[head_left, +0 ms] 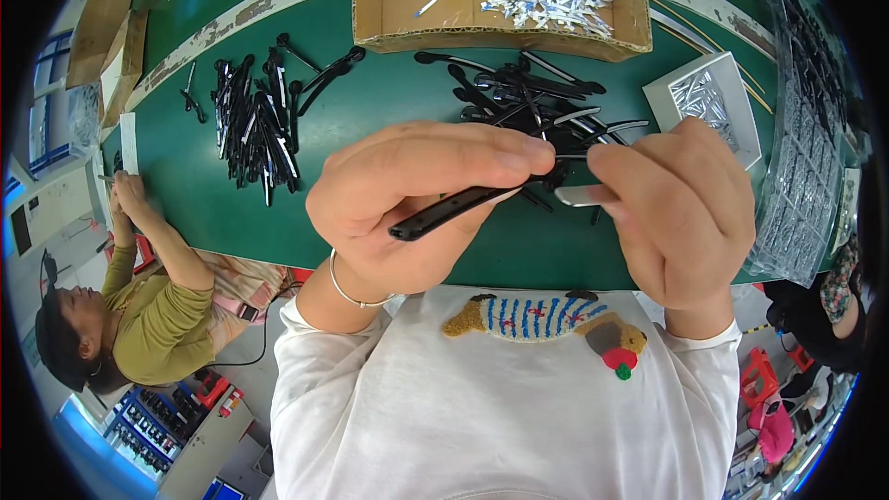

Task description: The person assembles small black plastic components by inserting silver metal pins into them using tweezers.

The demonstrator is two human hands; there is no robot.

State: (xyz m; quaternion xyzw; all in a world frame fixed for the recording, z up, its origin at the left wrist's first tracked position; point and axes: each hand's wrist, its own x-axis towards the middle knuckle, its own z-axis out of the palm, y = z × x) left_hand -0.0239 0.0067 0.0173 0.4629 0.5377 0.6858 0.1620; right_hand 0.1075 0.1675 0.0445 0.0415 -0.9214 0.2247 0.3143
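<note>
My left hand (pixel 417 190) is closed on a slim black stick-like piece (pixel 449 213), which slants up from lower left to right between thumb and fingers. Close by, my right hand (pixel 685 213) pinches a small flat silvery strip (pixel 582 195), its rounded end pointing left toward the black piece. A thin dark part bridges the gap between my fingertips; how it joins the rest is hidden. Just beyond my hands lies a loose pile of black pieces with round ends (pixel 491 83), some with shiny silvery sides. Both hands hover over the near part of the green table (pixel 343 167).
A denser heap of black pieces (pixel 255 125) lies to the left. At the back, a cardboard box (pixel 500 40) holds white paper strips. A small white box (pixel 752 134) of metal pieces stands right, beside clear plastic trays (pixel 796 167). A co-worker (pixel 157 315) sits at left.
</note>
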